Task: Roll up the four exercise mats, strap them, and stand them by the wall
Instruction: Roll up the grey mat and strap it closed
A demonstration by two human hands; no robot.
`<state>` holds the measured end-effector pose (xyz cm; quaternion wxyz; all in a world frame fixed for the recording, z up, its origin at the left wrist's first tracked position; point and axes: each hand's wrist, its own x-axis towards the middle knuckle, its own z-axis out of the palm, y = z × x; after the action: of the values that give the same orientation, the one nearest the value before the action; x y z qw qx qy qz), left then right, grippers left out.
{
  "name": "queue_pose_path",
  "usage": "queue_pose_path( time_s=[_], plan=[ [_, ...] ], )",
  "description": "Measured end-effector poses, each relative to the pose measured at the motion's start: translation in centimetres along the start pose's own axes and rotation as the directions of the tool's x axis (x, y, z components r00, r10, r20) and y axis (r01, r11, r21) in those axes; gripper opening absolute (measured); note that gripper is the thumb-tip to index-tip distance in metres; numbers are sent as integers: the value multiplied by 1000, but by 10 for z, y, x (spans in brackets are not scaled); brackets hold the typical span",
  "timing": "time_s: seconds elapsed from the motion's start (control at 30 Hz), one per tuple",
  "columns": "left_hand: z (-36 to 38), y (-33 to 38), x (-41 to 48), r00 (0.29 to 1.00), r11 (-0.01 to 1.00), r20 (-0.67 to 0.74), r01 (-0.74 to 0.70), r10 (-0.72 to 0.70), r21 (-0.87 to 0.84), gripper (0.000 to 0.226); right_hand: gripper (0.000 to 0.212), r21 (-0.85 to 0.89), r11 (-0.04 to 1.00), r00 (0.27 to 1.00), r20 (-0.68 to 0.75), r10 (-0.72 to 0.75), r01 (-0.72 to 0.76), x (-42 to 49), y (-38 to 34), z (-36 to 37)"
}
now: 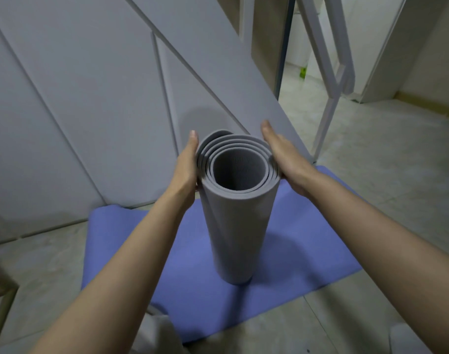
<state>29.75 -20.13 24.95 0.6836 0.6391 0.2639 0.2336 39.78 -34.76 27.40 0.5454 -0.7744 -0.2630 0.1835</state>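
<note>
While upright, grey foam spiral (240, 226) between left hand (186, 172); right hand (282, 157)

The room is dim and evenly lit, with brighter light spilling through the doorway (298, 42). The rolled mat (240, 226) throws a soft shadow on the wall panels (90, 98). Straight lines bow toward the edges, and the corners blur.

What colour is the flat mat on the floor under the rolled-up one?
Blue-purple. The flat mat shows best in the head view.
</note>
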Motion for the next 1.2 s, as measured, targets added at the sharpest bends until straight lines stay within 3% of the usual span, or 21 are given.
queue_pose_path(
  time_s=[0.13, 0.33, 0.47, 0.77, 0.9, 0.97, 1.07, 1.2],
  plan=[
    [3, -6, 9, 996, 945, 20, -86, 84, 315, 32, 70, -295, 955, 996, -79, -52, 27, 6, 15, 14],
    [8, -4, 14, 996, 909, 88, -31, -6, 415, 39, 78, -534, 845, 998, -59, 4, -35, 18, 16, 10],
    [5, -1, 14, 995, 796, 64, 22, -77, 606, 32, 69, -648, 760, 999, -34, 22, -39, 14, 12, 7],
    [-19, 1, -12, 998, 745, 4, -46, 58, 666, 33, 59, -606, 787, 993, 48, -109, 116, 3, 8, 22],
    [-44, 6, -18, 981, 736, -32, -122, 191, 666, 37, 56, -547, 799, 960, 34, -277, 250, -3, -13, 39],
    [-59, 12, -21, 967, 725, -35, -164, 251, 669, 40, 62, -587, 738, 927, 65, -369, 334, -7, -28, 51],
    [-83, 17, -32, 931, 681, -16, -255, 365, 687, 46, 81, -694, 561, 865, 186, -465, 451, -17, -49, 75],
    [-112, 17, -54, 854, 473, 153, -414, 497, 778, 57, 81, -820, 299, 826, 323, -462, 488, -31, -70, 114]
  ],
)
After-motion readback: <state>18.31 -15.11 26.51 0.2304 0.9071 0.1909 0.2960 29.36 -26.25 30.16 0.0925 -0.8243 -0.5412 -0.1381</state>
